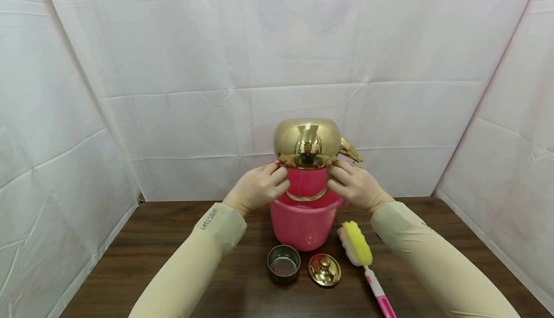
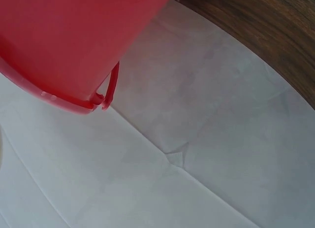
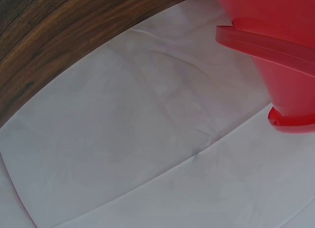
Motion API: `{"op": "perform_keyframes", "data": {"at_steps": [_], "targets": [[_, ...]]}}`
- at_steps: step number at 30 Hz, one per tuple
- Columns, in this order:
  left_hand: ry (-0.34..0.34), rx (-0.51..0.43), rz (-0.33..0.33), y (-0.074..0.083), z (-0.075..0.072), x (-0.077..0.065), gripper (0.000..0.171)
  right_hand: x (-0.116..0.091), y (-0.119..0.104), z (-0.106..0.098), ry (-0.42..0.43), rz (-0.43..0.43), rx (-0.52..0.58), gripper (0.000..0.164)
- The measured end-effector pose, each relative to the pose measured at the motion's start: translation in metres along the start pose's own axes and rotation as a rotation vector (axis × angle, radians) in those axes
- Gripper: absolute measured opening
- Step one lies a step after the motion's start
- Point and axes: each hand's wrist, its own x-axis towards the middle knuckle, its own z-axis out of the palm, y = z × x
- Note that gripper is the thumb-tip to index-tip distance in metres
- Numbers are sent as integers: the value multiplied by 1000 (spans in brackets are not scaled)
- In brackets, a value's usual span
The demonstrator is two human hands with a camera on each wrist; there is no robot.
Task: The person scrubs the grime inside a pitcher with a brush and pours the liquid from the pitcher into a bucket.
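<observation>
A shiny gold kettle is upside down over a pink bucket, its spout angled downward at the right. Its thin gold handle hangs in the bucket's mouth. My left hand grips the kettle's lower left edge with curled fingers. On the opposite side, my right hand grips the lower right edge near the spout. Both wrist views show only the bucket's red-pink wall and rim from close by, with the hands outside those views.
In front of the bucket, a small steel strainer cup and a gold knobbed lid lie on the dark wooden table. A yellow-and-white sponge brush with a pink handle lies right of them. White cloth hangs behind.
</observation>
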Motion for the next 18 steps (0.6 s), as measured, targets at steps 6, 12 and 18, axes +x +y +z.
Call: {"op": "perform_keyframes", "data": {"at_steps": [6, 12, 18], "targets": [[-4, -7, -8, 0, 0, 0, 29, 3, -1, -1, 13, 5, -2, 20], [-7, -29, -19, -1, 0, 0, 30, 5, -1, -1, 16, 18, 13, 19], [-2, -72, -39, -2, -2, -1, 30, 4, -1, -3, 13, 56, 79, 17]]}}
